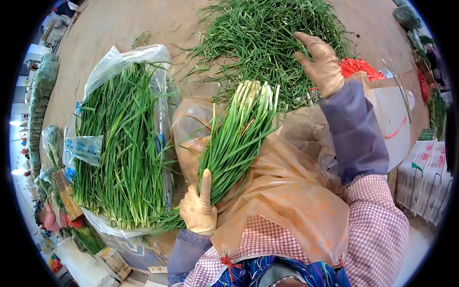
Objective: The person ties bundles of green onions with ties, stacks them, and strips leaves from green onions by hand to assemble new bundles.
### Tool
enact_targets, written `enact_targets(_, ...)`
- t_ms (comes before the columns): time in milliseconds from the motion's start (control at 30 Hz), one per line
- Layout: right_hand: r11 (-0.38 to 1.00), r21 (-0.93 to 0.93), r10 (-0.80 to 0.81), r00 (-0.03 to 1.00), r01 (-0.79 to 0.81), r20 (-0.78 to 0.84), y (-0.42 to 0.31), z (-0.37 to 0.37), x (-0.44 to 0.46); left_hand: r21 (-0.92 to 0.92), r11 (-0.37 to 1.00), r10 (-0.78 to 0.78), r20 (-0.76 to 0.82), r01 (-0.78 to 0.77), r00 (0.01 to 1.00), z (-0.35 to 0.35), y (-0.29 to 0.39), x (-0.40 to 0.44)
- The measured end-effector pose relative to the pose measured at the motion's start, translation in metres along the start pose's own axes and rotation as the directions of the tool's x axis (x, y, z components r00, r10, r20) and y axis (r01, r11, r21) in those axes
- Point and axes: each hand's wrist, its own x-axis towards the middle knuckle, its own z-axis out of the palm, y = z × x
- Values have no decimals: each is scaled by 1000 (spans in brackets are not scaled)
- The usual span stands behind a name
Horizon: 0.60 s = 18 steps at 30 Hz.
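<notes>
The bundle of greens point(234, 148) is gripped near its leafy end by the gloved left hand point(198, 213), with one digit laid straight along the leaves; a firm but unsqueezed hold would probably be best, so that the stems are not bruised. The bundle is rested on the translucent apron point(296, 196), its pale ends point(253, 91) pointed away from the body, where evenness can be judged most easily. The gloved right hand point(322, 67) is empty, its fingers spread, over the loose pile point(267, 28); whether leaves are touched cannot be told. Beside the bundle, more greens point(124, 153) are laid lengthwise in plastic wrapping point(114, 60).
</notes>
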Motion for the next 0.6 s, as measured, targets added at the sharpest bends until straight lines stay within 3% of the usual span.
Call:
enact_targets(67, 895, 381, -301, 944, 231, 135, -48, 1, -6, -12, 1000, -8, 29, 9, 1000, -3, 1, 1)
enact_targets(133, 777, 401, -603, 758, 486, 250, -86, -1, -14, -23, 1000, -5, 44, 6, 999, -4, 1, 2)
enact_targets(200, 789, 302, -614, 680, 535, 400, -104, 19, -29, -8, 1000, -16, 51, 16, 999, -3, 2, 2)
enact_targets(267, 712, 308, -702, 629, 631, 335, -101, 40, -38, -35, 999, -23, 45, 25, 999, -3, 1, 1)
enact_targets(333, 695, 318, -718, 642, 644, 269, -103, 44, -40, -106, 994, -36, 29, 39, 999, -5, 0, -2)
enact_targets(433, 726, 431, -657, 724, 536, 208, -94, 48, -34, -244, 970, -25, -22, 19, 999, -6, -5, -2)
enact_targets(467, 815, 412, -557, 747, 408, 362, -92, 40, -29, -254, 967, -23, -35, 13, 999, -5, -5, -1)
enact_targets(500, 821, 544, -342, 912, 173, 227, -95, 45, -35, -264, 965, -22, -50, 8, 999, -4, -5, -1)
enact_targets(533, 729, 684, -66, 990, -40, 128, -99, 51, -42, -272, 962, -21, -63, 3, 998, -4, -5, -1)
enact_targets(567, 596, 765, 147, 970, -243, 194, -102, 44, -35, -262, 965, -23, -36, 13, 999, -3, -5, -2)
enact_targets(600, 489, 819, 235, 950, -298, 205, -92, 46, -26, -250, 968, -24, -10, 21, 1000, -2, -7, -4)
